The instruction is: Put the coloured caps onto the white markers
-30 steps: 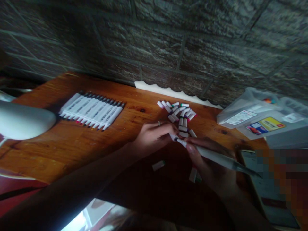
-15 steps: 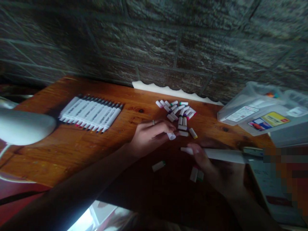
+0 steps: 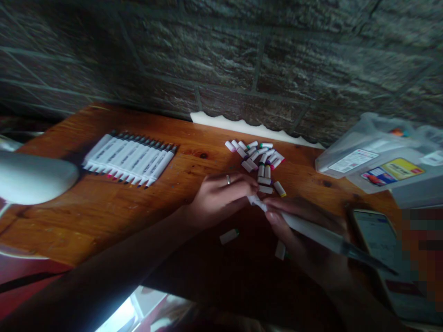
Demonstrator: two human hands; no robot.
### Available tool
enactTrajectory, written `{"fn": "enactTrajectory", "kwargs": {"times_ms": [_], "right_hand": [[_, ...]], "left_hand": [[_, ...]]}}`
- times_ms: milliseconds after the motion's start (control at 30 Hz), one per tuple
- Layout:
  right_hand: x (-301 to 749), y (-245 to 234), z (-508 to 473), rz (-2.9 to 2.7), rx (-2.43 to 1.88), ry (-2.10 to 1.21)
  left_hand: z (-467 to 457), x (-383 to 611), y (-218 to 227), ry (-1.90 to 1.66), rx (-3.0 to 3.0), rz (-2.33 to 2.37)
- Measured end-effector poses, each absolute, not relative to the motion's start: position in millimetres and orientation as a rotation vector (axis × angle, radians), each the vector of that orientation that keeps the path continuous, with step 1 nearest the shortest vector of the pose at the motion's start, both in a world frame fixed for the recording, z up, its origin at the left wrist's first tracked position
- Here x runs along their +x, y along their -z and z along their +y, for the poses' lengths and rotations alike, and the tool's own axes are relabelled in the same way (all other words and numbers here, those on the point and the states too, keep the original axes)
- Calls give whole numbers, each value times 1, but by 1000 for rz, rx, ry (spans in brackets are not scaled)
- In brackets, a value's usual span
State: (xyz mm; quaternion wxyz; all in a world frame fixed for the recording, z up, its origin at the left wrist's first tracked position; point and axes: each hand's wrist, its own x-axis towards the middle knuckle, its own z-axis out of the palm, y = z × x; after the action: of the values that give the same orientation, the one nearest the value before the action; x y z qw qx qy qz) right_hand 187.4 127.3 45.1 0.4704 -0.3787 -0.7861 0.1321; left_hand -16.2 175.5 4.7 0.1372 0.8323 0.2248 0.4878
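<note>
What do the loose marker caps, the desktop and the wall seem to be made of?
The marker caps look like smooth white plastic. The desktop looks like varnished wood: knots, grain, glossy orange surface. The wall looks like rough stone, possibly imitation.

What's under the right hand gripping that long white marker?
A white marker cap with a green end shows below the right hand, partly covered, on a dark surface; anything directly beneath the hand is hidden.

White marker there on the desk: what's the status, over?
Right hand holding white marker. Left hand pinching its tip. Loose marker caps just beyond.
</note>
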Motion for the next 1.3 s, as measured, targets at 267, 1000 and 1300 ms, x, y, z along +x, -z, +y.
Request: {"fn": "enactTrajectory", "kwargs": {"times_ms": [267, 1000, 1300], "right_hand": [[188, -37, 129, -1997, -987, -515], [195, -39, 133, -1582, -1086, -610], [198, -43, 134, -1620, -1121, -624]], "left_hand": [[179, -15, -7, -1638, 2318, 768], [181, -10, -5, -1411, 2408, 795], [178, -11, -4, -1364, 2316, 992]]}}
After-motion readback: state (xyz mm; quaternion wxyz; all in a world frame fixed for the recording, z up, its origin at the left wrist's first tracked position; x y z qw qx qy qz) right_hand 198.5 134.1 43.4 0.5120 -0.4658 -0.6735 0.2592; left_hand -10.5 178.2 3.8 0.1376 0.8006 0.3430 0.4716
